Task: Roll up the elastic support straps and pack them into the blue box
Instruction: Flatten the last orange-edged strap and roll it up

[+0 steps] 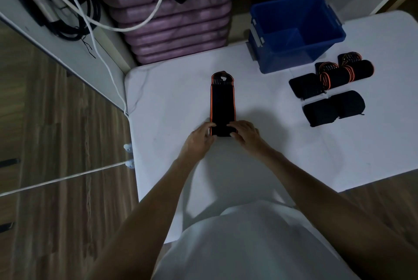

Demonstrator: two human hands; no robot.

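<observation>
A black elastic strap with orange edging (pixel 222 101) lies flat on the white tabletop (pixel 172 103), running lengthwise from the middle toward the far edge, its looped end pointing away from the person. Its near end is turned into a small roll, and both hands work it: the left hand (pixel 199 138) has its fingers (pixel 209 126) curled onto the roll's left end, and the right hand (pixel 245 132) has its fingers (pixel 233 124) curled over the roll's right end, so the two hands grip the strap between them.

Toward the far right corner of the tabletop stands one blue box (pixel 296 30), open at the top, with nothing seen inside. Just in front of it, toward the right edge, lie finished rolls in a loose cluster: three plain black rolls (pixel 332 110) can be counted, and one large orange-trimmed roll (pixel 346 75) with two smaller orange-trimmed pieces behind it; the dim light makes the exact count uncertain.

Beyond the far edge a stack of purple mats (pixel 176 24) stands, with a white cable (pixel 95 21) and black cords (pixel 67 8) draped nearby. A wooden floor (pixel 56 121) surrounds the table.
</observation>
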